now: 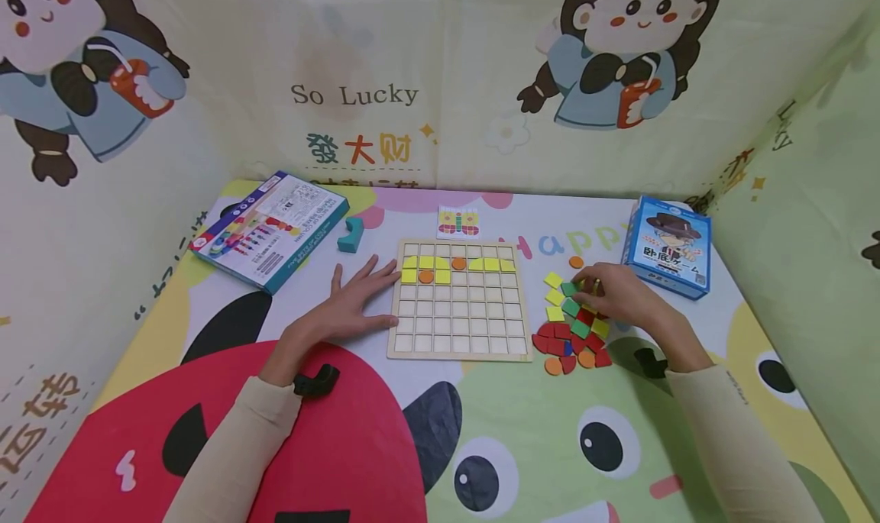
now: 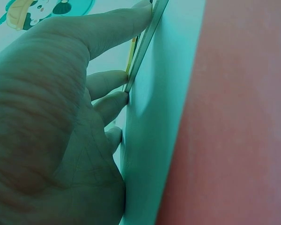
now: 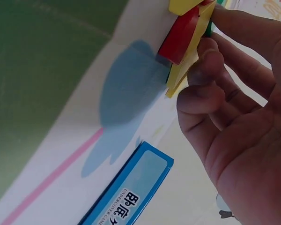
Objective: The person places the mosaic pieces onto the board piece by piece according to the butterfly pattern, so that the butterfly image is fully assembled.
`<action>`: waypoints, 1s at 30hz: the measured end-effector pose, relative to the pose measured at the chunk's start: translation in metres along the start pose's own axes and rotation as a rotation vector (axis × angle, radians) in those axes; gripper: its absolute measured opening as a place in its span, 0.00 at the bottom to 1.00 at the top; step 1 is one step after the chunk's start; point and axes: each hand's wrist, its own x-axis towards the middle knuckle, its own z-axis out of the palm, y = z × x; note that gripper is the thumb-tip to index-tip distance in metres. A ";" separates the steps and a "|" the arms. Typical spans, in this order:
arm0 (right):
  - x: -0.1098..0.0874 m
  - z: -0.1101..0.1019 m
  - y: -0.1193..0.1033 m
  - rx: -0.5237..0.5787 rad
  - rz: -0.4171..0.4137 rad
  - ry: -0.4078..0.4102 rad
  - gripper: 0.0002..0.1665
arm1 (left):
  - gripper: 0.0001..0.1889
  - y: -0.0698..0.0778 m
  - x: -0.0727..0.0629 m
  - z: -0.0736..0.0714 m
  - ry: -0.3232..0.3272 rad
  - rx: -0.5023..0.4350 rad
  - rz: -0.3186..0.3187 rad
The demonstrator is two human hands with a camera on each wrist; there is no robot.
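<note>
A wooden grid board [image 1: 461,356] lies mid-table, with yellow tiles [image 1: 443,276] and two orange discs [image 1: 458,264] in its upper rows. My left hand [image 1: 347,305] is spread flat beside it; in the left wrist view its fingertips [image 2: 117,77] touch the board's edge. Over a loose pile of red, green, yellow, blue and orange pieces [image 1: 553,346] is my right hand [image 1: 615,294], fingers bent down at the upper part. The right wrist view shows curled fingers [image 3: 201,101] against a yellow piece [image 3: 182,70] near a red piece [image 3: 180,37]; whether they pinch one is unclear.
A small butterfly pattern card [image 1: 458,222] lies behind the board. At the back left are a flat game box [image 1: 275,229] and a teal curved block [image 1: 351,235]. A blue card-game box [image 1: 667,246] stands right of the pile, with one orange disc [image 1: 576,262] nearby.
</note>
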 end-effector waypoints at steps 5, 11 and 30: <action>0.000 0.002 0.002 -0.021 0.003 0.017 0.20 | 0.50 -0.001 0.000 0.000 0.002 0.004 0.001; -0.003 0.002 0.002 -0.065 0.001 0.034 0.20 | 0.50 -0.002 0.001 0.001 0.002 -0.003 0.008; 0.046 0.033 -0.116 -0.127 -0.184 0.097 0.18 | 0.50 0.000 -0.001 0.000 0.007 -0.014 0.006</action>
